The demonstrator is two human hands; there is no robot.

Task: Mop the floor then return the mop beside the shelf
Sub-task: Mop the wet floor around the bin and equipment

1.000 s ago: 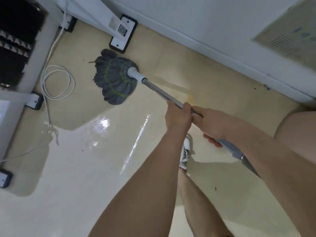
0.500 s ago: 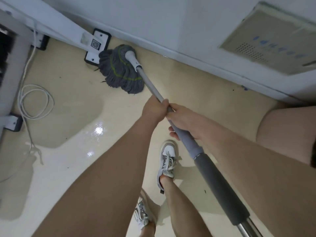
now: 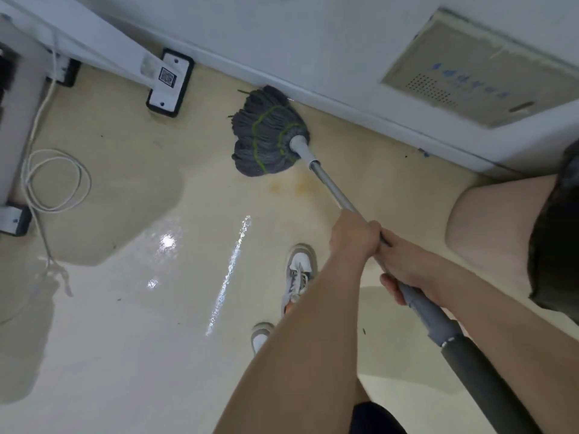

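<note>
Mopping in hand: the mop (image 3: 270,133) is pressed to the floor (image 3: 131,324) at the far wall, its pole wrapped tight by left hand (image 3: 354,238) and right hand (image 3: 407,264); the orange stain (image 3: 289,185) nearby probably calls for the next pull.

There is only 1 camera, and it sits on the person's head. It looks forward and steeply down, so it sees the floor (image 3: 131,355) from high up. The arms start at the bottom edge, very near the lens. The wall (image 3: 313,39) runs across the top, farther away. With only 1 view, no part is shared with another.
</note>
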